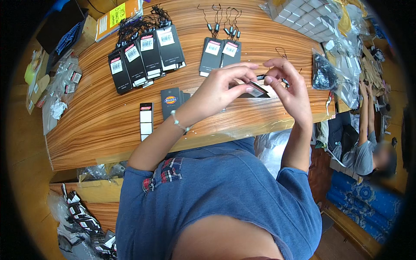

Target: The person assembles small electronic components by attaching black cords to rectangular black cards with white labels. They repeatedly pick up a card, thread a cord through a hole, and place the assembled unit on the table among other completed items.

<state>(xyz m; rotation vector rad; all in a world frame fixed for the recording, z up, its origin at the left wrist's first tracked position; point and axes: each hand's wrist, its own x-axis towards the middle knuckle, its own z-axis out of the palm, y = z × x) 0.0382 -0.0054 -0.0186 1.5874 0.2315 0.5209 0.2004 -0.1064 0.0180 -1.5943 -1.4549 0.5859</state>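
Observation:
My left hand (226, 86) is closed in a pinch on a dark hang tag (260, 90) with a white label, held tilted above the table. Close by on the right, my right hand (291, 86) has its thumb and forefinger curled in at the tag's top end, around a thin black string (281, 51) that loops up behind the fingers. Exactly where they grip the string is hard to see. Beneath my left wrist lies a small pile of dark grey tags (170, 104) with an oval emblem. A narrow strip of white labels (146, 122) sits left of it.
On the striped wooden table (86, 112), fanned stacks of strung tags (149, 54) lie at the back left, with two smaller stacks (211, 57) at the back middle. A bag of black strings (324, 71) and white boxes (299, 15) stand right. Another person (366, 151) works at far right.

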